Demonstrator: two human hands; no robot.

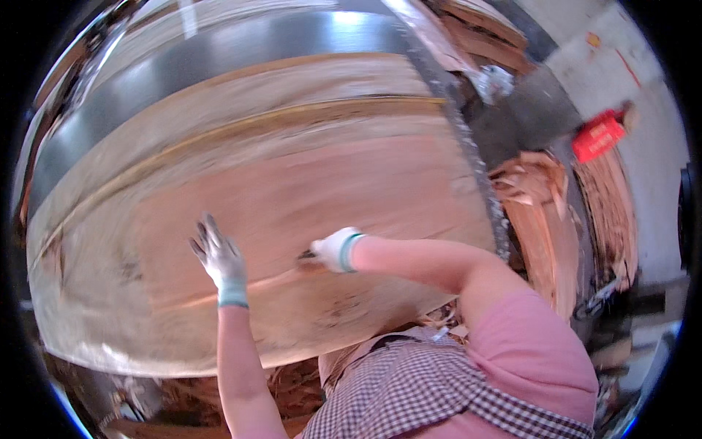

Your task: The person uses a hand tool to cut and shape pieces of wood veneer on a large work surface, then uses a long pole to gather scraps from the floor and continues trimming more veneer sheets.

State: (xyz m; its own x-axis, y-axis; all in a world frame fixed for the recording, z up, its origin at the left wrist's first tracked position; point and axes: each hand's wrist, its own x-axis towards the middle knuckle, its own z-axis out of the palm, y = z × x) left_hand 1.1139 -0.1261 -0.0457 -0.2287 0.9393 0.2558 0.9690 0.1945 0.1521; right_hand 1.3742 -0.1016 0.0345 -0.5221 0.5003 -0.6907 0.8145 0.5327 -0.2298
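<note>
Veneer [322, 183] lies mid-frame where we see left hand [221, 260] spread open, probably steadying it, and right hand [338, 249] curled centre-frame, grip unclear.

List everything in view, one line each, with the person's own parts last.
Pinkish sheet: one, pinkish-brown, on the tan sheet
Tan sheet: one, pale tan, beneath the pinkish sheet
Strip: one, yellow-brown, across the tan sheet's far part
Shiny surface: one, grey, beyond the tan sheet
Wood-like sheet stacks: several, orange-brown, right side and top right
Crumpled plastic: one piece, clear-whitish, upper right
Red item: one, red, far right
Floor: one, grey, right edge
Checked apron: one, dark and white, lower middle
Top: one, pink, lower right
Left grip: one, white glove, teal cuff, fingers spread, left
Right grip: one, white glove, teal cuff, centre; dark patch at fingertips blurred
</note>
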